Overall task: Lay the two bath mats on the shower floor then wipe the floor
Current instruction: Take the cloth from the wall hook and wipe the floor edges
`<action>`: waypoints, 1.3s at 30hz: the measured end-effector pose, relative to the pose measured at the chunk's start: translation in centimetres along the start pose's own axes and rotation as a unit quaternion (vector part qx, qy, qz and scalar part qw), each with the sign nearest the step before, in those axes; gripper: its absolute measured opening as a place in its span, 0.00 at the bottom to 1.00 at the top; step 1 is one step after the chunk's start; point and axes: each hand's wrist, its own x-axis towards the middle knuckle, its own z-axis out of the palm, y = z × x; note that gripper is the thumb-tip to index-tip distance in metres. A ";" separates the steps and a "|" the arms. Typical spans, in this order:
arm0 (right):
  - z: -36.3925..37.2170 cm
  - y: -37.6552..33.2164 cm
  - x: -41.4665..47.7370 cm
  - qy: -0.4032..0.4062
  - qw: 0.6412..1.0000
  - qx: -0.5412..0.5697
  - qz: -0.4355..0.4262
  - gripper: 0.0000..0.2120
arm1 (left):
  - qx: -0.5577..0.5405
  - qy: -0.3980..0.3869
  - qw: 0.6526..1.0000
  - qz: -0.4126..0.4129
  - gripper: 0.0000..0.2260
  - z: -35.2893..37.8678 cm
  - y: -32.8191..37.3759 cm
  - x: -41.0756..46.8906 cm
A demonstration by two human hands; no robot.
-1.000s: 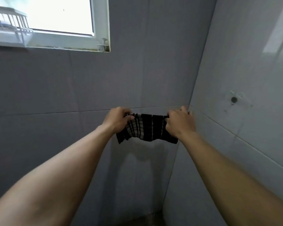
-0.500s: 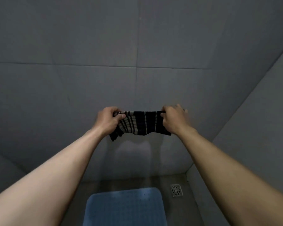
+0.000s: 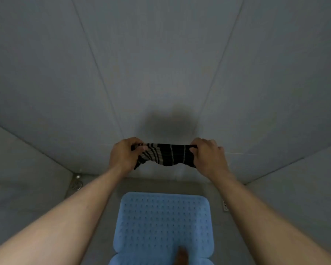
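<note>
A black cloth with pale stripes (image 3: 167, 155) is stretched between both hands at arm's length, in front of the grey tiled back wall. My left hand (image 3: 123, 156) grips its left end and my right hand (image 3: 208, 156) grips its right end. Below them a blue bath mat (image 3: 163, 222) with rows of small holes lies flat on the shower floor (image 3: 105, 222). The top edge of a second blue mat (image 3: 122, 260) shows at the bottom of the view, butted against the first.
Grey tiled walls close in on the left, back and right. A metal fitting (image 3: 77, 183) sits in the back-left floor corner. A floor drain (image 3: 225, 205) peeks out beside my right forearm. A toe (image 3: 182, 255) shows at the bottom on the mat.
The view has tilted down from the window and upper wall to the shower floor, bringing the blue mats into sight. Both hands keep holding the striped cloth stretched between them.
</note>
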 end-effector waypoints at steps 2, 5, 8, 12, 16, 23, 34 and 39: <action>3.2 0.7 1.0 -0.024 1.000 0.019 -0.003 0.08 | 0.017 -0.001 1.000 -0.012 0.02 2.0 -2.3 1.0; 9.2 2.1 2.6 -0.054 0.998 0.034 -0.002 0.07 | 0.036 -0.002 0.999 -0.028 0.06 5.5 -6.3 2.7; 16.7 3.4 4.1 -0.078 0.996 0.043 0.001 0.07 | 0.049 0.006 0.998 -0.035 0.07 9.8 -12.0 4.7; 27.5 5.1 4.9 -0.085 0.995 0.057 0.016 0.07 | 0.042 0.028 0.997 -0.063 0.03 16.1 -20.9 6.1; 40.1 6.4 5.4 -0.088 0.994 0.062 0.010 0.06 | 0.039 0.038 0.995 -0.080 0.04 22.9 -31.4 7.8; 59.3 8.0 6.1 -0.103 0.989 0.104 0.027 0.07 | 0.025 0.027 0.994 -0.099 0.05 32.0 -47.1 11.4; 75.2 9.2 10.5 -0.098 0.994 0.030 0.026 0.09 | 0.181 0.000 0.976 -0.120 0.03 41.2 -59.7 17.9; 80.1 8.5 10.5 0.021 0.992 -0.087 -0.092 0.15 | 0.294 0.109 0.950 -0.002 0.13 46.7 -63.7 15.8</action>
